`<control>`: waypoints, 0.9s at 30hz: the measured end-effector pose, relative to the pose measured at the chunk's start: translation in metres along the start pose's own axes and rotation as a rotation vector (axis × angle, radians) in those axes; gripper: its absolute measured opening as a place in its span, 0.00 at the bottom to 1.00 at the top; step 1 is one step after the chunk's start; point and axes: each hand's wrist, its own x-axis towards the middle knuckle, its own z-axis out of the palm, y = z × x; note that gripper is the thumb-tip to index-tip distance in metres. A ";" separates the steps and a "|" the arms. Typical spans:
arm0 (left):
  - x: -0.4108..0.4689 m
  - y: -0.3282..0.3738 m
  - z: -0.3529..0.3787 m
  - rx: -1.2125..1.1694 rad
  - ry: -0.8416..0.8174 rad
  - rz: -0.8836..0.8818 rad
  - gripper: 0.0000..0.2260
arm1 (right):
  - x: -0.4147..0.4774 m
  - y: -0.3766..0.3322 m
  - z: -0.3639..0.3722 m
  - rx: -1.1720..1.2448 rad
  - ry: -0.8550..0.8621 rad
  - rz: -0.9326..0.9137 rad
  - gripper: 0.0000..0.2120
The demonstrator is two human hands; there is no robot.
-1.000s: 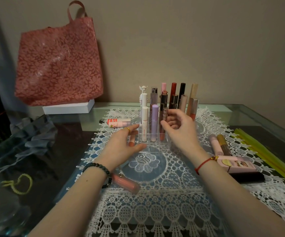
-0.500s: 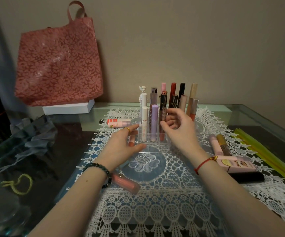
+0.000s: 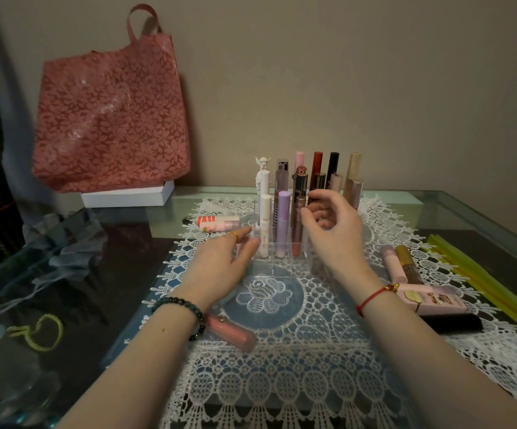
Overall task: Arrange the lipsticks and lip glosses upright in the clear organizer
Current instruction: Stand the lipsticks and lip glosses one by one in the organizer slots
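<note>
The clear organizer (image 3: 279, 269) stands on the lace mat, with several lipsticks and glosses upright in its back rows and its front cells bare. My left hand (image 3: 220, 264) lies flat with its fingertips against the organizer's left wall. My right hand (image 3: 331, 230) hovers with loosely curled fingers just right of a rose-brown gloss (image 3: 297, 230) standing in the organizer, and holds nothing. Loose pieces lie flat: a striped peach tube (image 3: 218, 223), a pink gloss (image 3: 232, 332) by my left wrist, a pink tube (image 3: 393, 264), a gold-capped tube (image 3: 407, 264) and a black tube (image 3: 449, 323).
A pink carton (image 3: 430, 300) lies at the right beside yellow strips (image 3: 483, 283). A red floral bag (image 3: 111, 119) leans on the wall over a white box (image 3: 127, 196). Grey fabric (image 3: 65, 252) and a yellow cord (image 3: 40, 332) lie on the glass at the left.
My right hand's fingers have drifted slightly up and right, off the rose-brown gloss. My left hand has stayed against the organizer.
</note>
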 end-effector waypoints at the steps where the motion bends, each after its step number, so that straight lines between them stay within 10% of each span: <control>1: 0.001 -0.002 -0.001 0.022 0.017 -0.009 0.21 | 0.000 -0.001 -0.001 0.004 0.009 -0.007 0.12; 14: 0.004 -0.019 0.002 0.147 -0.069 -0.159 0.15 | 0.007 -0.020 -0.006 0.086 0.076 -0.058 0.09; 27: 0.007 -0.035 -0.028 -0.241 0.469 -0.245 0.15 | -0.003 -0.039 0.000 0.177 -0.027 -0.060 0.09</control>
